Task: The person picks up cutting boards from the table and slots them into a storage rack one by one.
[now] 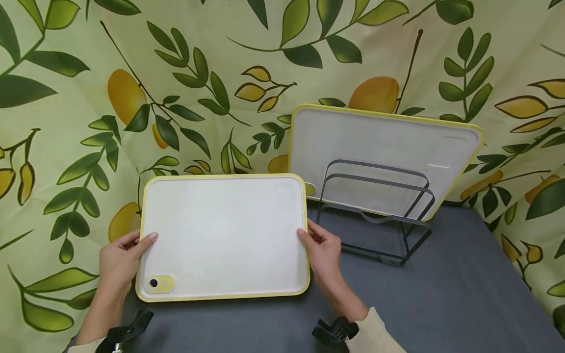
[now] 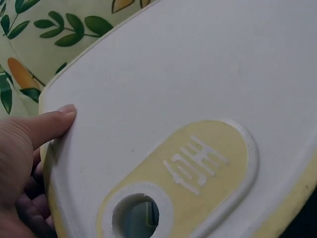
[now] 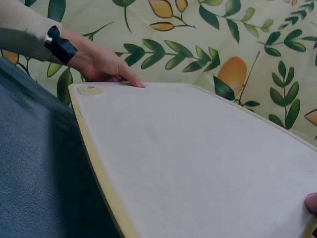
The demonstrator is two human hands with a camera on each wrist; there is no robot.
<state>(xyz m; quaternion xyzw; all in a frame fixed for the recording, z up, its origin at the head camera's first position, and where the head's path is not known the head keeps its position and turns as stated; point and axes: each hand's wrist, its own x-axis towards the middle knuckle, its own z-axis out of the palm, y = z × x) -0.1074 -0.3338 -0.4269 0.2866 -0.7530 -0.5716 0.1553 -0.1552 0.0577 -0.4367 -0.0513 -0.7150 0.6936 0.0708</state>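
Note:
A white cutting board (image 1: 225, 235) with a yellow rim is held up, tilted, between both hands. My left hand (image 1: 118, 260) grips its left edge, thumb on the white face and fingers behind. On the opposite edge my right hand (image 1: 325, 252) pinches the board the same way. In the left wrist view the left hand (image 2: 20, 168) is near the yellow patch (image 2: 198, 158), which has a round hole and raised lettering. From the right wrist view only a thumb tip of the right hand (image 3: 311, 202) shows at the lower right.
Behind, to the right, a second, similar white board (image 1: 375, 142) leans back behind a dark wire rack (image 1: 379, 184). The rack stands on a dark grey table (image 1: 468, 274). A leaf-patterned cloth (image 1: 212, 142) hangs behind the table.

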